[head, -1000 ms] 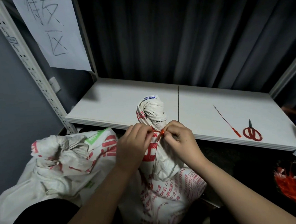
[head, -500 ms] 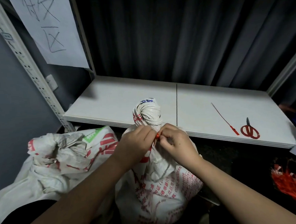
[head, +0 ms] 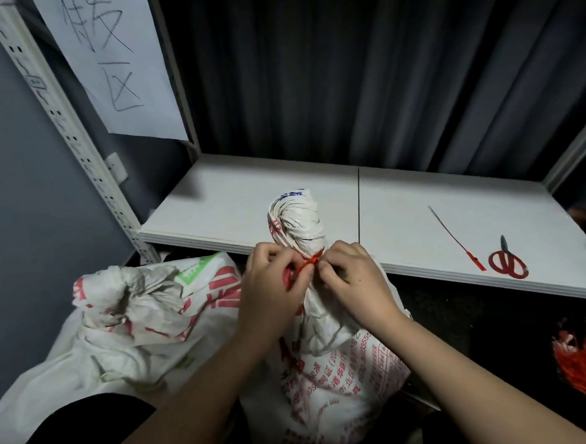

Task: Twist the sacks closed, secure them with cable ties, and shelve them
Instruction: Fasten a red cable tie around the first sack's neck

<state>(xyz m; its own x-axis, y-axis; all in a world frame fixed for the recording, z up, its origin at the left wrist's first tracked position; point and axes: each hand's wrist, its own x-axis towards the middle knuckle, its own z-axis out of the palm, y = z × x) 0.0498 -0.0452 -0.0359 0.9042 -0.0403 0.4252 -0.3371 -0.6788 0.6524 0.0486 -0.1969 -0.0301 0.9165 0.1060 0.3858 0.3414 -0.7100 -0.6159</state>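
Left of the hands, a loosely bunched sack (head: 129, 321). Left hand (head: 272, 291) and right hand (head: 353, 283) both pinching a red cable tie (head: 306, 265) around the twisted neck of the printed sack (head: 328, 374) between them. Right of them, a loose cable tie (head: 457, 239) and red scissors (head: 507, 260) on the shelf (head: 232, 205).

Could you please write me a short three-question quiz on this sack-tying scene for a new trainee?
1. True or false: the red cable tie sits around the twisted neck of the middle sack.
2. Which lies nearer the shelf's right end: (a) the spare cable tie or (b) the red scissors?
3. Fill in: the left hand and right hand both pinch the ____.

Key
1. True; it circles the neck just below the twisted knob.
2. (b), the scissors.
3. Cable tie, at the neck between the two hands.
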